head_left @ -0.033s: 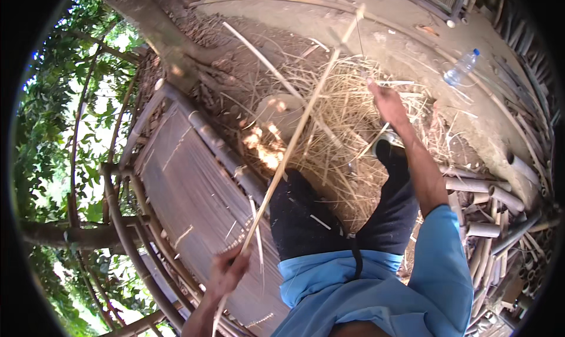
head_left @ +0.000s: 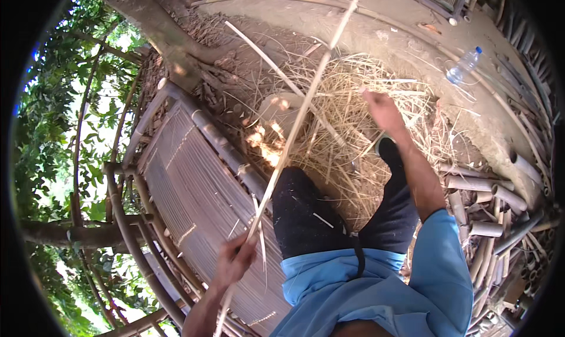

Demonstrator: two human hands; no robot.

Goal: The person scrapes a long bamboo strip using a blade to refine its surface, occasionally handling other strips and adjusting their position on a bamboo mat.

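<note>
above the slatted bench (head_left: pixel 194 172) and the stone (head_left: pixel 279 114), in view: one long pale strip (head_left: pixel 303 110), slanting, its lower part closed within the left hand (head_left: pixel 235 259). over the pale shavings (head_left: pixel 332 143): right hand (head_left: pixel 385 114), fingers partly curled, whether pinching anything cannot be told. on the ground at far right: one clear plastic bottle (head_left: pixel 463 67), blue-capped, lying tilted, contents indistinct.

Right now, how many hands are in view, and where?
2. The left hand grips the pale strip, over the slatted panel; the right hand is over the straw, off the strip. No others seem hidden.
</note>
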